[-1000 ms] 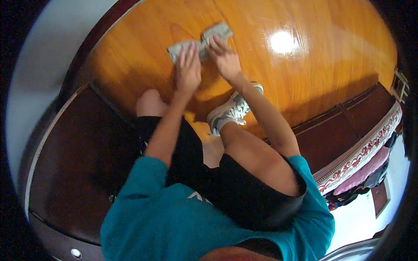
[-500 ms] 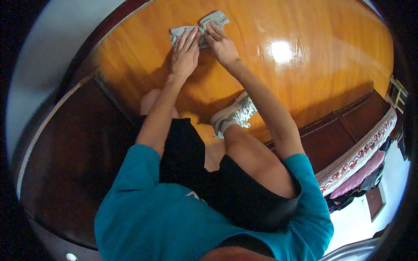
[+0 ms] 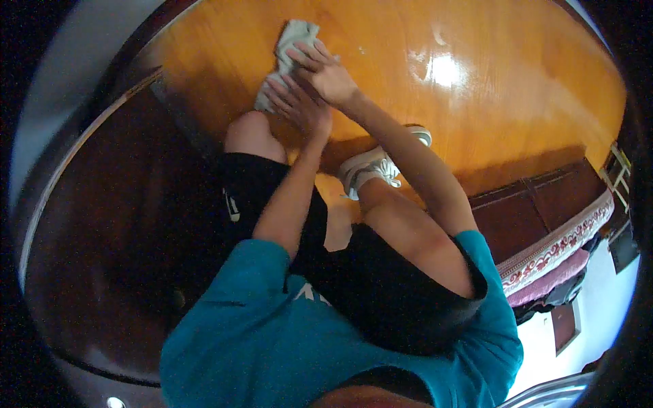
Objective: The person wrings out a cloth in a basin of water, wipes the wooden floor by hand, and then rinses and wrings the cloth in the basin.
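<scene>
A crumpled, pale grey-green cloth lies on a glossy orange-brown wooden surface, stretched out beneath both hands. My left hand presses on its near end, fingers spread and laid flat. Just beyond it, my right hand grips the far part of the cloth, its fingers curved over the folds. The two hands are close together, the right wrist partly overlapping the left hand's side. The undersides of both palms are hidden.
My bent knee is close by the cloth, and my grey-white shoe rests on the wood. Dark brown panels border the left. At right stands dark furniture with a red-and-white patterned cover.
Both hands have drawn the cloth left, its near end coming closer to my knee. It has turned from lying crosswise to more lengthwise. My left hand now angles leftward.
</scene>
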The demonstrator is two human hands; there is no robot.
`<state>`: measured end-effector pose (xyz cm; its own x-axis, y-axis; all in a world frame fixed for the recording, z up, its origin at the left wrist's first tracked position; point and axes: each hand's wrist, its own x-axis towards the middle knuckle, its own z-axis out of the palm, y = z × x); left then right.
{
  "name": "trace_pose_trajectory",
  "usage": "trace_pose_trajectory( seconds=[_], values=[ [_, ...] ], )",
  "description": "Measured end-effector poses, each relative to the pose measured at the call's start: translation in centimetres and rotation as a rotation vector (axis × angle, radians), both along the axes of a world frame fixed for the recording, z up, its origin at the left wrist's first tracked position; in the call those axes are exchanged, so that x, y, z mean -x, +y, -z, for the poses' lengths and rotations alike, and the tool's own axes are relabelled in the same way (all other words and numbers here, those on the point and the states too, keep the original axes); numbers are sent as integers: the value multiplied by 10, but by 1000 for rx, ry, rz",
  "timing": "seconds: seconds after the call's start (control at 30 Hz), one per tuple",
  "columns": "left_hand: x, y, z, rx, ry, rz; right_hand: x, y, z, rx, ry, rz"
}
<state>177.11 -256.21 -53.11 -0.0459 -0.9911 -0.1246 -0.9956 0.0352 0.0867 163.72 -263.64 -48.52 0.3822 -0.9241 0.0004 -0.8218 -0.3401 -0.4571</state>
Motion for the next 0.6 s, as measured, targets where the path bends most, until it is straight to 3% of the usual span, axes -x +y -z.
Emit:
trace_pose_trajectory(
  seconds=[0.07, 0.1, 0.17, 0.27, 0.6],
  values=[
    [15, 42, 8, -160, 114, 166, 26, 50, -1, -69, -161, 57],
    [24, 57, -5, -169, 124, 179, 40, 78, -1, -76, -150, 71],
    [43, 72, -28, -276, 237, 421, 66, 122, 1, -120, -196, 227],
    [79, 63, -44, -289, 483, 517, 100, 146, -18, -191, -49, 385],
    [205, -63, -31, -79, 568, 904, 202, 105, 1, 167, -101, 832]
  ],
)
